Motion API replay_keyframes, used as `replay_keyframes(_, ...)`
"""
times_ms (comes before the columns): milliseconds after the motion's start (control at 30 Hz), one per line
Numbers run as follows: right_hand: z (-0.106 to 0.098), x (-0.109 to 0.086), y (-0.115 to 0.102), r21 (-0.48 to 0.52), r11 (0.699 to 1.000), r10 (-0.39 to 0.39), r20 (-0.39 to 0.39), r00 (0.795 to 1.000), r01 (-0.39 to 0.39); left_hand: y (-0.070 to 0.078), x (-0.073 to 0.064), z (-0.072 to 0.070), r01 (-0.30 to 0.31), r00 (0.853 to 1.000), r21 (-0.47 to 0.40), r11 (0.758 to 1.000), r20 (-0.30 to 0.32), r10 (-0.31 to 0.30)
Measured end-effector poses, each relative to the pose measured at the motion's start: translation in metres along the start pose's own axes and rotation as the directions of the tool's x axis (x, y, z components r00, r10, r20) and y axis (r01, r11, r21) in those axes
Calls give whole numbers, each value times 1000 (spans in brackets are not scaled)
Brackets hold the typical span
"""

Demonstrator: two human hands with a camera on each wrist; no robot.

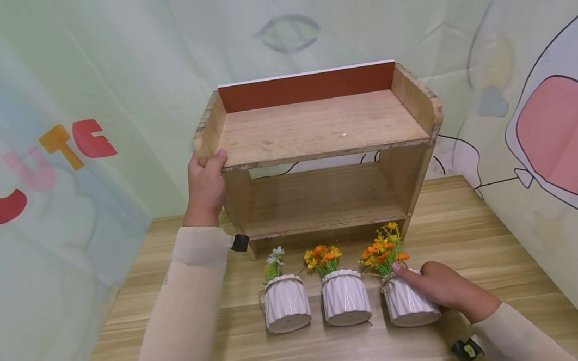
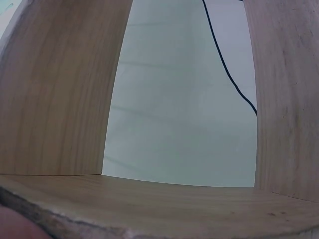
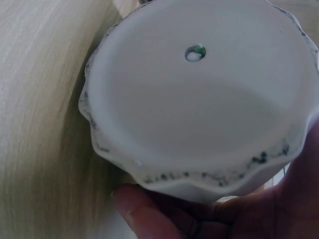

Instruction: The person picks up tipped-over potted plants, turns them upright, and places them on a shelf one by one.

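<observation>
My left hand (image 1: 206, 185) grips the front left edge of a small two-tier wooden shelf (image 1: 325, 127), thumb on the top board. In the left wrist view, the shelf's boards (image 2: 55, 89) fill the sides, and a fingertip shows at the lower left. My right hand (image 1: 449, 289) holds a white fluted flower pot (image 1: 408, 302) with orange and yellow flowers, thumb near its rim and twine bow. Its base (image 3: 199, 109), with a drain hole, faces the right wrist camera. Two similar pots lie beside it, bases toward me: a middle pot (image 1: 345, 297) and a left pot (image 1: 287, 305).
The shelf stands on a wood-grain table (image 1: 144, 319), behind the pots. A printed curtain (image 1: 131, 74) hangs behind and along both sides. A red-brown strip (image 1: 308, 88) backs the shelf's top board.
</observation>
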State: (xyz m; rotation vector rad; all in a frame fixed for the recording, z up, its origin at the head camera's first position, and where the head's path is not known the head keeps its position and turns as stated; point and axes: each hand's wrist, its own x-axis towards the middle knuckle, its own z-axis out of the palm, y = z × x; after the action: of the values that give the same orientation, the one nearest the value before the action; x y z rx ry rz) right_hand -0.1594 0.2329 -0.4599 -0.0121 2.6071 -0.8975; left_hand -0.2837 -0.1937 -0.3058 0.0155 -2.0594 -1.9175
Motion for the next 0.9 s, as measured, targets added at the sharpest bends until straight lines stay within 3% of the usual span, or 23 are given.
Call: replay_keyframes(900,4,-1,1,91,995,30,-11,999,-29,1,-1,1,22,1000,-9,1000,-12,-22)
